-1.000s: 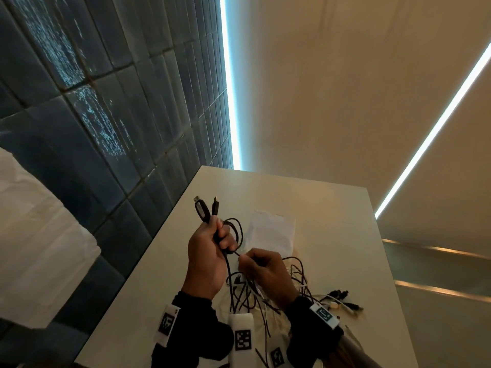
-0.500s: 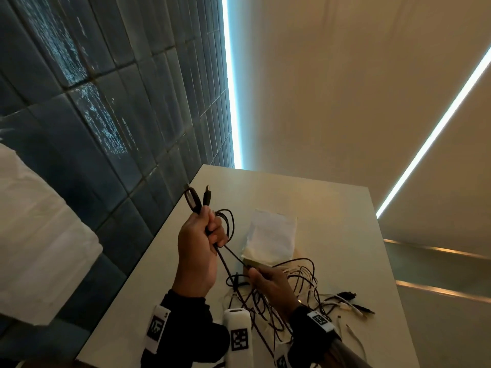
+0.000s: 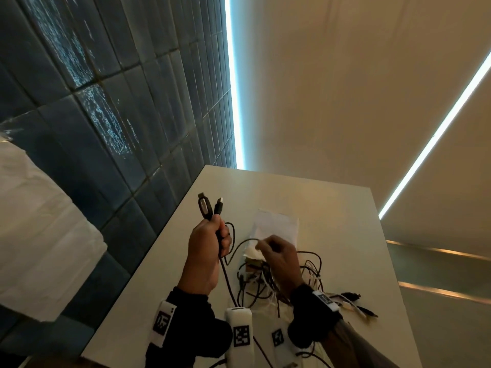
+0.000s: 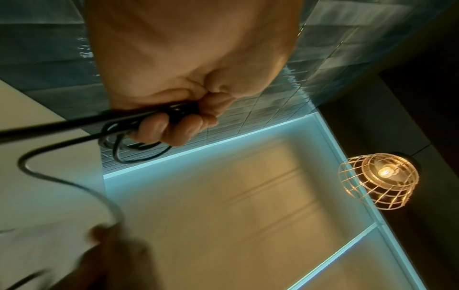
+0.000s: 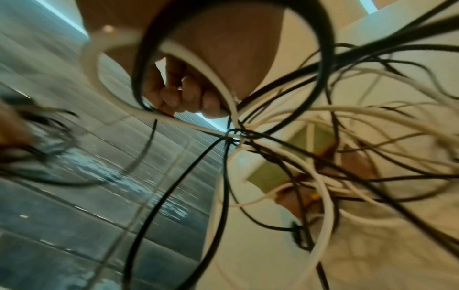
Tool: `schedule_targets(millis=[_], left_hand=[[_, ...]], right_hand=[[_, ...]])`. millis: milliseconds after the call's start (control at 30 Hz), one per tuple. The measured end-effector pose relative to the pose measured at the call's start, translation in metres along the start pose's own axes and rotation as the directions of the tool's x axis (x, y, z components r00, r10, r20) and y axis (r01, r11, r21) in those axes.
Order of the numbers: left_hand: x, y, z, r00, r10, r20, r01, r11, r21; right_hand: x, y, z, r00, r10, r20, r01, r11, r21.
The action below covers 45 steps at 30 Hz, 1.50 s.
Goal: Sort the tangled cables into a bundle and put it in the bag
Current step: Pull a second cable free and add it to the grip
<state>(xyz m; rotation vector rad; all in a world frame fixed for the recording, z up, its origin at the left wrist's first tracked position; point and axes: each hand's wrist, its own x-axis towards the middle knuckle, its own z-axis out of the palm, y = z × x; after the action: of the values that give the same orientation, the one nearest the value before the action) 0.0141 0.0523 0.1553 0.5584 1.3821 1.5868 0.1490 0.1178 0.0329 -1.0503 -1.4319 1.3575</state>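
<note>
Setting: dark tiled wall (image 3: 111, 107) runs along the left edge of a pale table (image 3: 332, 208), lit by a bright strip where the tiles meet the beige surface above.
Landmark: white bag (image 3: 276, 229), lying flat on the table; every place below is given from it.
Left hand (image 3: 206, 251): left of the bag and raised, fingers curled round a black cable (image 3: 225, 274), two plug ends (image 3: 210, 208) standing above the fist.
Right hand (image 3: 279, 258): over the bag's near edge, fingers curled and pinching a strand that arcs across to the left fist; which strand, I cannot tell.
Tangle (image 3: 279, 285): black and white cables heaped just on the near side of the bag, under the right wrist; loose plugs (image 3: 356, 304) trail off to the right of it.
Handling: probably light, limp and springy; loops snag on each other, and a hard tug would likely tighten the knot visible in the right wrist view (image 5: 236, 135).
Where to hold: near a plug end, then run the fingers along the cord, feeding slack rather than pulling.
Change: half a second ago the right hand was lower, at the tangle below the bag; it has risen to the bag's edge, drawing the strand up. The left fist has kept its grip and sits slightly closer to the bag.
</note>
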Motion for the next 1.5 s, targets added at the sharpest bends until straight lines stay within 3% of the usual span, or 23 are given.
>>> schedule_targets(millis=[167,333,467,700,1100,1300,1400,1500], left_hand=[[0.004,-0.019,0.008,0.989,-0.136,-0.056,0.140,0.987,0.073],[0.002,-0.015,0.016,0.984,-0.177,0.031,0.179,0.970,-0.167],[0.002,-0.008,0.015,0.992,-0.098,0.082,0.121,0.930,-0.348],[-0.001,0.000,0.011,0.996,0.043,0.075,-0.017,0.949,-0.315],[-0.003,0.008,-0.003,0.994,0.101,0.039,-0.089,0.966,-0.243],[0.000,0.008,-0.013,0.995,0.104,-0.002,-0.103,0.971,-0.214],[0.003,-0.001,-0.014,0.997,0.069,-0.036,-0.073,0.987,-0.142],[0.005,-0.011,-0.014,0.996,0.025,-0.090,-0.030,0.998,-0.053]], right_hand=[[0.001,-0.055,0.007,0.982,-0.171,0.081,0.161,0.980,0.113],[-0.014,-0.057,0.011,0.955,-0.168,0.245,0.117,0.971,0.208],[-0.017,-0.036,0.006,0.963,-0.075,0.259,0.009,0.968,0.250],[-0.022,0.012,-0.008,0.974,0.021,0.225,-0.036,0.998,0.061],[-0.030,0.048,-0.005,0.934,0.127,0.334,-0.127,0.992,-0.022],[-0.028,0.066,0.000,0.932,0.209,0.298,-0.184,0.977,-0.108],[-0.014,0.057,0.004,0.964,0.230,0.135,-0.209,0.966,-0.151],[0.005,0.020,0.007,0.981,0.192,0.035,-0.194,0.980,0.043]])
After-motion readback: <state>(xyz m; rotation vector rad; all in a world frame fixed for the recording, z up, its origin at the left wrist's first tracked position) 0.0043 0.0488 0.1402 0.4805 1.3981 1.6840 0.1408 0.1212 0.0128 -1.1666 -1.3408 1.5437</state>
